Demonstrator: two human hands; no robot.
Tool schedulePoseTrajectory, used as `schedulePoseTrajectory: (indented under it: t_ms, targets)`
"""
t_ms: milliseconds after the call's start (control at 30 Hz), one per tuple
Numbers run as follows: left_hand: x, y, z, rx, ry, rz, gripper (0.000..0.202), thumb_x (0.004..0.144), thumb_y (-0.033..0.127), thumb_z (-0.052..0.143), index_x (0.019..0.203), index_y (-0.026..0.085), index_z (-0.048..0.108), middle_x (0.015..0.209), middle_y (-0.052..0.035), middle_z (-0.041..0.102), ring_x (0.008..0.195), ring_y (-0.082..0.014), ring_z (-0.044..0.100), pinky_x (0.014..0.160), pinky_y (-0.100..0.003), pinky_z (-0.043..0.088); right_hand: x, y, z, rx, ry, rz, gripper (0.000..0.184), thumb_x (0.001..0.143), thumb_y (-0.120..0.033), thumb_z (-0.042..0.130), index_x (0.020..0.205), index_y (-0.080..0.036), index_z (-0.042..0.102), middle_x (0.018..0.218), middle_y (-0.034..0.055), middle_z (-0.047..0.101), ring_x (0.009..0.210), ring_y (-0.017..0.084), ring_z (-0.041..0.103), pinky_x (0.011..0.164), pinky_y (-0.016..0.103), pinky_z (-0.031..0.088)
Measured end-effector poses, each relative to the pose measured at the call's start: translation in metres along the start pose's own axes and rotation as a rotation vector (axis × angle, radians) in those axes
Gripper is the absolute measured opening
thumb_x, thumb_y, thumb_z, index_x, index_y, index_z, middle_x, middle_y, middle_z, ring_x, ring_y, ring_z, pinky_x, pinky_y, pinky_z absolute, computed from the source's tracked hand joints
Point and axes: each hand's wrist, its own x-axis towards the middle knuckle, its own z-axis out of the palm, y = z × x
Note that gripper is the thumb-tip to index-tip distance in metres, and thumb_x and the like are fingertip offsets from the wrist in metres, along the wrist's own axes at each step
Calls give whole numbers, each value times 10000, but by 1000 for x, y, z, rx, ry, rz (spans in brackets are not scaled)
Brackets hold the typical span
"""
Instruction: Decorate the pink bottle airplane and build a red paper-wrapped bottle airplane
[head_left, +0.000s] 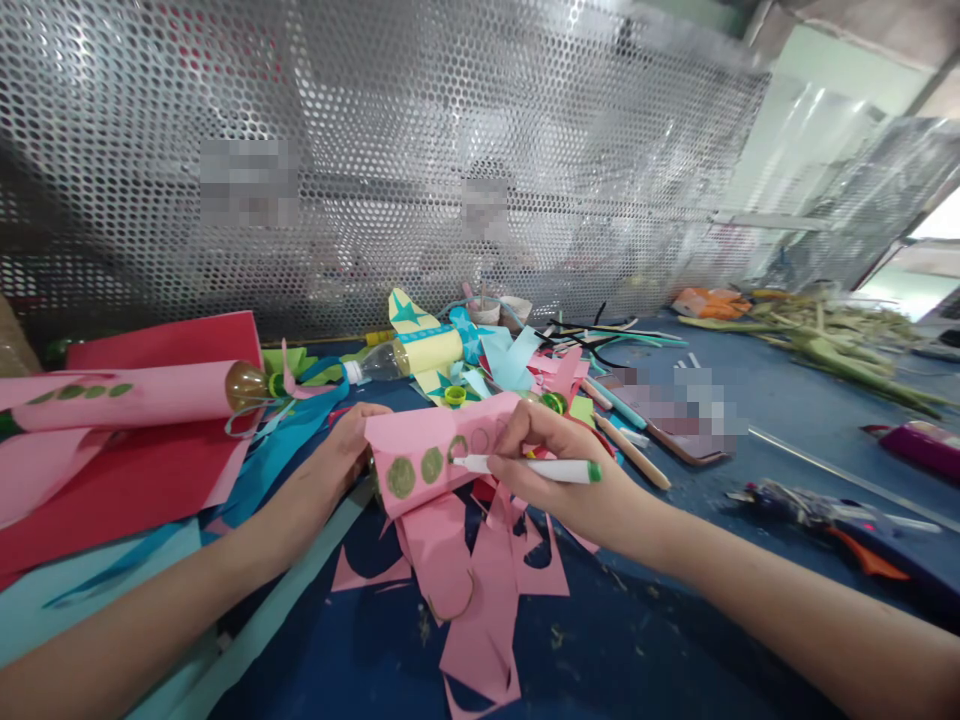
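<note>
In front of me lies a bottle wrapped in pink paper [450,420], its yellow-green cap toward the right. Along the paper runs a row of circles: two filled green, a third partly coloured, others only outlined. My left hand [352,445] grips the bottle's left end, fingers mostly hidden behind it. In my right hand [551,455] is a white marker [551,467] with a green end, its tip touching the third circle. Pink paper scraps [484,600], some with curved cut-outs, lie below the bottle.
At left, another pink-wrapped bottle [142,395] rests on red paper [150,500]. Behind is a yellow-wrapped bottle [427,352] with blue stars. A phone [675,415], a glue gun [847,530] and dry plant strips [832,345] lie rightward. A perforated metal screen [375,150] bounds the back.
</note>
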Motion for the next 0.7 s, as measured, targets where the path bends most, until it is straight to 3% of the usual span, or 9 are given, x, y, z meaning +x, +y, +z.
schedulePoseTrajectory:
  t_ms: [133, 433, 700]
  targets:
    - [0, -1, 0, 7, 33, 13, 490, 753, 703, 553, 924, 244, 524, 830, 23, 558, 794, -185, 505, 691, -267, 418, -1, 0, 0, 2, 8, -3, 196, 807, -192, 599, 689, -229, 447, 662, -46, 471, 602, 124, 422, 552, 276, 344]
    - [-1, -1, -1, -34, -50, -6, 475, 798, 712, 494, 947, 262, 506, 769, 40, 506, 731, -165, 448, 640, -249, 383, -1, 1, 0, 21, 2, -18, 195, 825, -196, 608, 713, -227, 452, 677, -50, 464, 597, 114, 411, 540, 264, 334]
    - [-2, 1, -1, -13, -46, 6, 423, 839, 669, 475, 929, 256, 496, 767, 45, 481, 736, -158, 439, 632, -232, 374, 0, 2, -1, 19, -8, -29, 199, 821, -184, 604, 707, -227, 447, 680, -49, 463, 604, 115, 413, 544, 263, 328]
